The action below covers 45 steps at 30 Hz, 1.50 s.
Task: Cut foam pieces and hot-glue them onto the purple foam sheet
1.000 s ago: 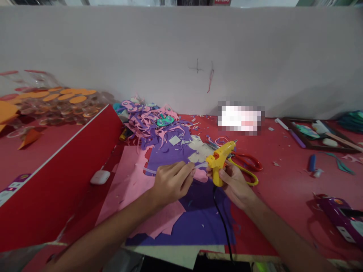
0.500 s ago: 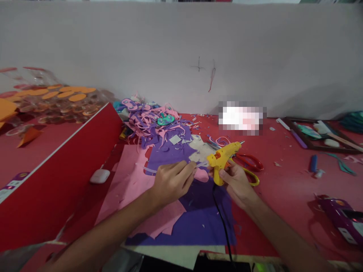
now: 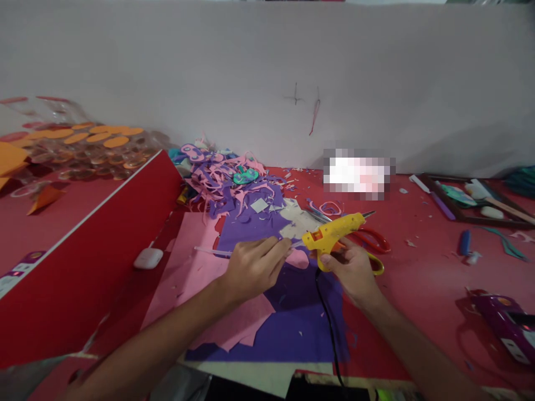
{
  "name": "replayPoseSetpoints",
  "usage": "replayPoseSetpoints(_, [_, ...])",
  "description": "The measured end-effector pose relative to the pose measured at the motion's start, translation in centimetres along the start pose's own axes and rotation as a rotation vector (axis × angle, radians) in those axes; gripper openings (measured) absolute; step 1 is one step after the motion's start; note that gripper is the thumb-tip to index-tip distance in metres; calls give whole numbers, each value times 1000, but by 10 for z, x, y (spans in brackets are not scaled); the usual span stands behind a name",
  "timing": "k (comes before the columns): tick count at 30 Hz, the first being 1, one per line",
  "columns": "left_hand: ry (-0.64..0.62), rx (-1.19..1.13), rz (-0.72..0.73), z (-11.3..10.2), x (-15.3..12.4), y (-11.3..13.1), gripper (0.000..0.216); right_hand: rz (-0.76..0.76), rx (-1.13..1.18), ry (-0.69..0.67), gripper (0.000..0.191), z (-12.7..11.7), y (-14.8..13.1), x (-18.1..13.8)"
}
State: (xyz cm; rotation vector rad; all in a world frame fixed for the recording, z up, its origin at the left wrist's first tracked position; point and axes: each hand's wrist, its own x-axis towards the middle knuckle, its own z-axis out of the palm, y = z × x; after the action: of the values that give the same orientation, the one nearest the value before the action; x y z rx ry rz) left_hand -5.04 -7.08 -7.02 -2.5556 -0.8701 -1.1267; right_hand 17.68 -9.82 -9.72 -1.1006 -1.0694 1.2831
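Note:
My right hand (image 3: 353, 270) is closed around the handle of a yellow hot glue gun (image 3: 334, 233), whose nozzle points up and to the right. A black cord (image 3: 328, 312) hangs from its handle. My left hand (image 3: 257, 267) pinches a long translucent glue stick (image 3: 209, 251); one end sticks out to the left, the other reaches the back of the gun. How far it sits inside I cannot tell. Below lie pink foam sheets (image 3: 200, 289) and purple foam sheets (image 3: 288, 328). Scissors with red and yellow handles (image 3: 376, 239) lie partly hidden behind the gun.
A heap of foam scraps (image 3: 225, 178) lies at the back left, beside a red divider (image 3: 104, 245). A white earbud case (image 3: 148, 258) rests near it. On the right are a dark tray (image 3: 430, 186) with tools and a purple power strip (image 3: 505, 320).
The glue gun has tilted flatter, its nozzle now reaching further right. The left hand stays almost in place, still holding the glue stick at the gun's back.

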Motion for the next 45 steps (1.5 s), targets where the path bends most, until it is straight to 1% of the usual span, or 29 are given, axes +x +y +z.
replayPoseSetpoints(6, [-4,-12,-24,1,0,2,14,-6,-64,-18,38,4,-5,-3])
replayPoseSetpoints(10, [6,19,-12,1,0,0,8,3,-81,-18,39,5,-5,-2])
replayPoseSetpoints(17, [12,4,45,4,-2,-3,9,28,-124,-29,38,7,-4,-4])
replayPoseSetpoints(20, [17,-9,32,5,-2,-3,7,31,-132,-47,39,8,-3,-5])
replayPoseSetpoints(23, [24,-24,17,6,-2,-2,9,37,-92,-53,41,8,-1,-5])
replayPoseSetpoints(27, [29,-35,-27,5,-4,-2,18,47,29,-43,47,10,1,-4])
replayPoseSetpoints(31, [0,9,47,-1,-4,-3,24,49,132,-39,47,13,0,-4])
replayPoseSetpoints(33, [8,29,92,-5,-2,-3,27,55,144,-51,46,14,-1,-5])
replayPoseSetpoints(37, [28,50,142,-13,4,-2,25,72,136,-77,43,12,0,-5])
replayPoseSetpoints(41, [18,48,164,-18,8,0,23,90,143,-69,45,10,2,-5])
replayPoseSetpoints(45, [0,22,147,-17,6,-1,24,61,147,-63,42,10,0,-5])
